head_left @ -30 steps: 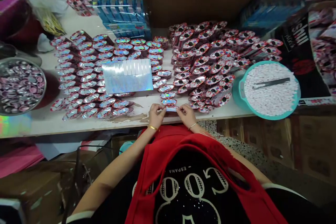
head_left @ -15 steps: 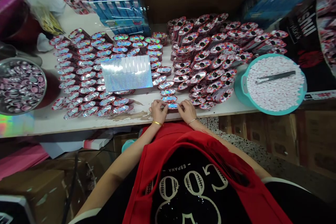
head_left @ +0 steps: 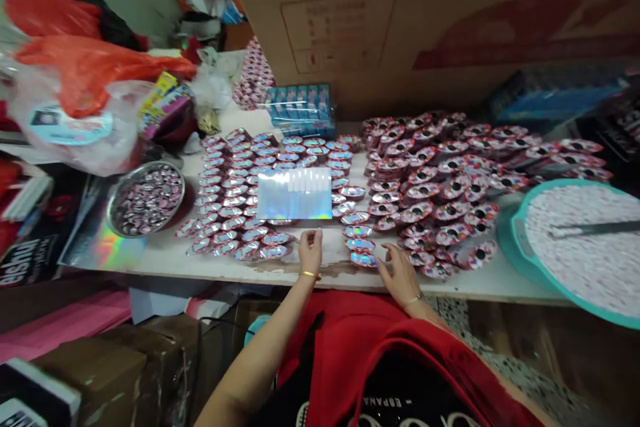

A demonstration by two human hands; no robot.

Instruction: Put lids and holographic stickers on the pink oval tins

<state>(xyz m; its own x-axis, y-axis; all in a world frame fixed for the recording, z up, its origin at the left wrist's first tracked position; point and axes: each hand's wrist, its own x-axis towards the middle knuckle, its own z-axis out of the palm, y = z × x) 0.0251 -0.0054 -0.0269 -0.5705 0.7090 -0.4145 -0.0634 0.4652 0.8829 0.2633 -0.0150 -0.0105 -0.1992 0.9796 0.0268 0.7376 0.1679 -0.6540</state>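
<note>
My left hand [head_left: 311,254] hovers over the table just below a shiny silver sheet [head_left: 295,201] with a row of pale strips. Its fingers and thumb are drawn close together; whether anything is between them is too small to see. To the right, my right hand [head_left: 400,275] has its fingers apart, thumb side beside a small oval-topped pack [head_left: 363,259] with a shimmering silver top. That pack is the nearest in a short column of similar ones. Silver-topped packs [head_left: 233,212] stand in rows on the left, and packs with dark round holes in their tops [head_left: 423,175] crowd on the right.
A metal bowl [head_left: 181,205] of small shiny pieces stands left. At right, a turquoise basin [head_left: 525,240] holds many small white pieces with dark tweezers [head_left: 595,229] on top. Blue boxes in clear wrap [head_left: 300,110] stand behind, before a large cardboard box [head_left: 400,33].
Both hands have come off the nearest silver-topped pack. My left hand has moved left toward the silver sheet; my right has drawn slightly right and opened. The camera view has tilted up and left.
</note>
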